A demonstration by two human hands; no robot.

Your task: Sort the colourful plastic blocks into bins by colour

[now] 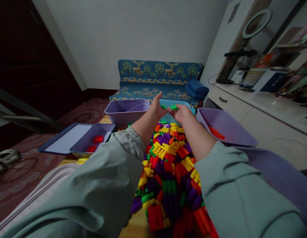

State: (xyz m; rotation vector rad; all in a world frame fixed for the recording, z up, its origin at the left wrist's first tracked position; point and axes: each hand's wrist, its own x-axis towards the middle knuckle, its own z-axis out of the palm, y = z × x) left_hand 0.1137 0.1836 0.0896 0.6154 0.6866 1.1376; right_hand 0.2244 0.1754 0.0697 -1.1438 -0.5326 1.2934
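Both my arms reach forward over a heap of plastic building blocks [165, 150] in red, yellow, purple and green. My left hand [157, 108] is at the near edge of a light-blue bin [184, 103], thumb raised, with a small green building block [163, 106] against its fingers. Opposite it, my right hand [182, 114] has its fingers around another green building block [173, 107]. The fingertips of the two hands nearly meet. Inside the blue bin, the contents are mostly hidden behind my hands.
A purple bin [118, 114] stands left of the blue one. Another purple bin [228, 132] at right holds red-orange blocks [216, 133]. At left, an open box [81, 142] contains red blocks [98, 139]. Nearer right is a large purple container [272, 168]. A patterned sofa [153, 89] stands behind.
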